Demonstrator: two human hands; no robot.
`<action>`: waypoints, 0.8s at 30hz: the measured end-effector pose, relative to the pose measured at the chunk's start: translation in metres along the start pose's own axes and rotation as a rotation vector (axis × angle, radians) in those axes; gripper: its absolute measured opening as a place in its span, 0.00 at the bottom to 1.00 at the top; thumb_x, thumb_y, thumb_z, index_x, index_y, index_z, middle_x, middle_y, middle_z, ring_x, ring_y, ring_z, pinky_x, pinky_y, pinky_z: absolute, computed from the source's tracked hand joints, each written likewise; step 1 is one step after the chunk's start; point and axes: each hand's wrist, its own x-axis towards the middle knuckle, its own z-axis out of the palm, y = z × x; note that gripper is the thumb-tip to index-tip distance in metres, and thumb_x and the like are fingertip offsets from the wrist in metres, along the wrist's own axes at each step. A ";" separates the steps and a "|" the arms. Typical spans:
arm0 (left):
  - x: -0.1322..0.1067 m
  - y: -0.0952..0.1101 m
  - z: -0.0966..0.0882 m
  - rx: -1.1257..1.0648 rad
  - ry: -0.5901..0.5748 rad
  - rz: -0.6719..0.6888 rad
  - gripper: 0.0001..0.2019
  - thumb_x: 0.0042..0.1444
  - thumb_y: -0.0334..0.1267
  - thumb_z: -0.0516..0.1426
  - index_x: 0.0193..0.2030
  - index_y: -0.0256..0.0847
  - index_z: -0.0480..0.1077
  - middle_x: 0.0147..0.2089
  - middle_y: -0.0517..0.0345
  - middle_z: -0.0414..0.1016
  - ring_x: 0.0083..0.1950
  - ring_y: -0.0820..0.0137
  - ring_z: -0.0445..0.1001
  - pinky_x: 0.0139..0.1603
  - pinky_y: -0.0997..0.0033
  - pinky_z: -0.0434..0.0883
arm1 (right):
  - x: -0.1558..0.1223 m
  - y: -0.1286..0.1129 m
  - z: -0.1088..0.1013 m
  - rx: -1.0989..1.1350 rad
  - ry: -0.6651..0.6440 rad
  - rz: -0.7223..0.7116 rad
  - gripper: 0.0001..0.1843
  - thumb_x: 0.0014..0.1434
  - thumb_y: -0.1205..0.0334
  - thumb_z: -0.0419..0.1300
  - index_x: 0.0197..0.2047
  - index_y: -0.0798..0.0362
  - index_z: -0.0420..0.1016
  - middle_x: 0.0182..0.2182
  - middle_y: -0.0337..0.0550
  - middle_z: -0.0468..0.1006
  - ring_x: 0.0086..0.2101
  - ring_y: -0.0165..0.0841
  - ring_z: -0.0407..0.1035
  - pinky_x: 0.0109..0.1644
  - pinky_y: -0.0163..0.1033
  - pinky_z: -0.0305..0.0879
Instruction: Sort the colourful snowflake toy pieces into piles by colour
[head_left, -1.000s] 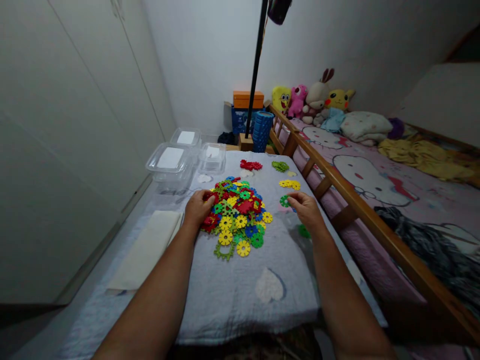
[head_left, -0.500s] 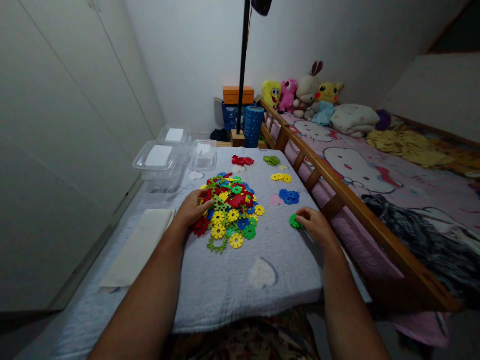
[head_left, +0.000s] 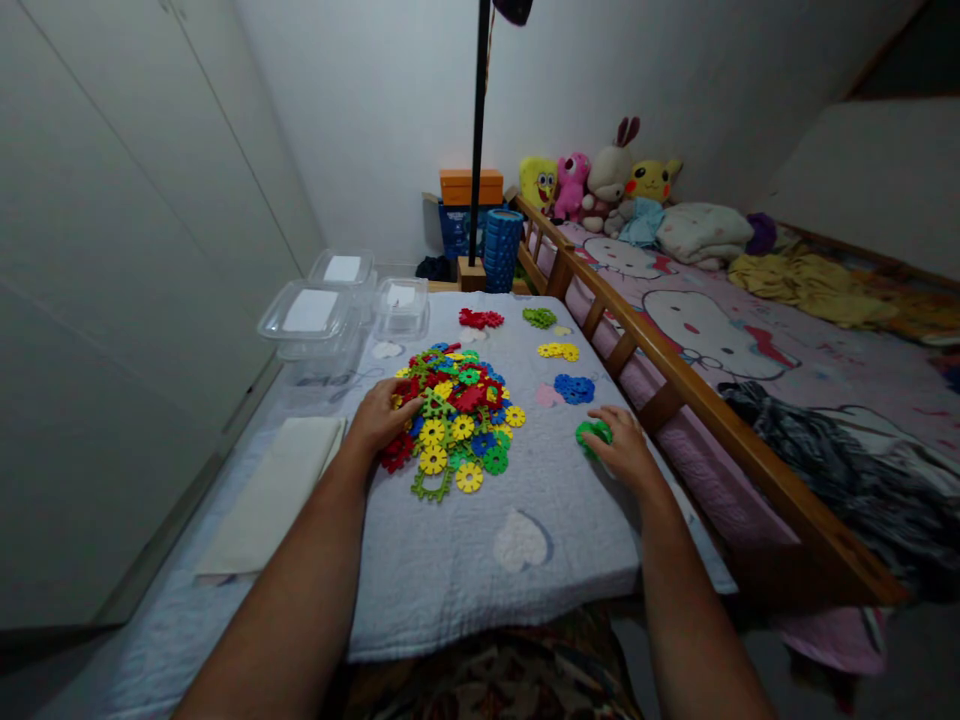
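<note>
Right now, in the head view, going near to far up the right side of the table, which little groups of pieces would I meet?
Green pieces at the right hand → blue pieces → yellow pieces → lime pieces.

At upper centre, a thin black pole (head_left: 478, 140) rises from a square wooden block (head_left: 471, 276) beside an upright blue textured cylinder (head_left: 503, 252); an orange rectangular box (head_left: 471, 187) sits behind. Toward the upper right, colourful plush toys (head_left: 573, 190) line a pink patterned bed (head_left: 847, 385), where a crumpled yellow cloth (head_left: 795, 287) lies. A tall off-white cabinet (head_left: 135, 300) fills the left side.
</note>
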 end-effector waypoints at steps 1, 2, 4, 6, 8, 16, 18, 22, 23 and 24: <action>0.000 -0.001 0.000 0.000 0.001 0.000 0.29 0.52 0.58 0.58 0.53 0.39 0.73 0.56 0.46 0.76 0.58 0.54 0.73 0.64 0.52 0.68 | -0.002 -0.001 0.002 0.002 -0.016 -0.008 0.22 0.57 0.52 0.60 0.53 0.49 0.79 0.57 0.54 0.72 0.56 0.48 0.67 0.61 0.53 0.62; 0.000 -0.001 0.000 -0.001 0.001 -0.002 0.29 0.51 0.58 0.58 0.53 0.39 0.73 0.56 0.46 0.76 0.58 0.54 0.74 0.64 0.52 0.68 | -0.003 -0.002 0.004 0.004 -0.033 -0.016 0.21 0.58 0.52 0.60 0.53 0.49 0.79 0.57 0.53 0.73 0.55 0.48 0.67 0.61 0.52 0.62; 0.000 -0.001 0.000 -0.006 0.000 -0.006 0.29 0.51 0.58 0.58 0.53 0.39 0.73 0.56 0.46 0.76 0.58 0.54 0.74 0.64 0.52 0.69 | -0.007 -0.003 0.005 0.007 -0.065 -0.031 0.19 0.58 0.54 0.60 0.51 0.48 0.80 0.54 0.51 0.75 0.53 0.46 0.68 0.60 0.51 0.62; -0.001 -0.001 0.000 -0.018 0.001 -0.011 0.28 0.51 0.58 0.58 0.53 0.39 0.73 0.56 0.46 0.76 0.58 0.54 0.73 0.64 0.52 0.68 | -0.009 -0.003 0.004 0.009 -0.088 -0.042 0.16 0.58 0.55 0.61 0.49 0.48 0.80 0.51 0.49 0.76 0.52 0.45 0.68 0.60 0.50 0.62; -0.001 -0.001 0.000 -0.039 0.009 -0.020 0.28 0.51 0.58 0.57 0.52 0.39 0.74 0.57 0.46 0.76 0.58 0.54 0.73 0.64 0.53 0.68 | -0.010 -0.002 0.002 0.014 -0.099 -0.050 0.15 0.58 0.56 0.61 0.47 0.48 0.80 0.49 0.49 0.77 0.51 0.44 0.69 0.59 0.49 0.62; 0.001 0.003 0.001 -0.112 0.021 -0.088 0.28 0.50 0.59 0.57 0.48 0.40 0.74 0.54 0.46 0.76 0.56 0.55 0.74 0.63 0.52 0.68 | 0.001 -0.021 -0.004 0.073 -0.026 -0.109 0.16 0.58 0.56 0.62 0.49 0.49 0.79 0.51 0.51 0.76 0.52 0.46 0.69 0.60 0.52 0.63; 0.002 0.005 0.000 -0.129 0.008 -0.102 0.29 0.50 0.60 0.56 0.49 0.39 0.73 0.54 0.45 0.76 0.57 0.54 0.73 0.64 0.51 0.68 | 0.010 -0.039 -0.003 0.109 -0.057 -0.179 0.15 0.59 0.57 0.62 0.49 0.49 0.79 0.51 0.51 0.76 0.53 0.45 0.69 0.60 0.51 0.63; -0.002 0.010 -0.003 -0.147 -0.025 -0.115 0.30 0.51 0.61 0.56 0.51 0.39 0.72 0.56 0.44 0.75 0.59 0.52 0.72 0.64 0.49 0.68 | 0.024 -0.080 0.014 0.102 -0.165 -0.295 0.14 0.61 0.62 0.60 0.50 0.50 0.79 0.51 0.51 0.78 0.53 0.44 0.68 0.60 0.49 0.62; -0.005 0.011 -0.005 -0.134 -0.021 -0.108 0.30 0.52 0.61 0.56 0.52 0.40 0.72 0.57 0.44 0.74 0.60 0.51 0.71 0.65 0.48 0.67 | 0.026 -0.089 0.020 0.088 -0.178 -0.300 0.15 0.61 0.63 0.60 0.51 0.51 0.78 0.51 0.51 0.78 0.53 0.44 0.68 0.61 0.48 0.62; -0.009 0.012 -0.006 -0.111 -0.006 -0.095 0.30 0.52 0.60 0.57 0.54 0.40 0.71 0.58 0.44 0.73 0.62 0.51 0.70 0.66 0.48 0.66 | 0.027 -0.096 0.027 0.070 -0.184 -0.295 0.16 0.61 0.64 0.60 0.52 0.52 0.78 0.51 0.52 0.78 0.53 0.44 0.68 0.61 0.47 0.62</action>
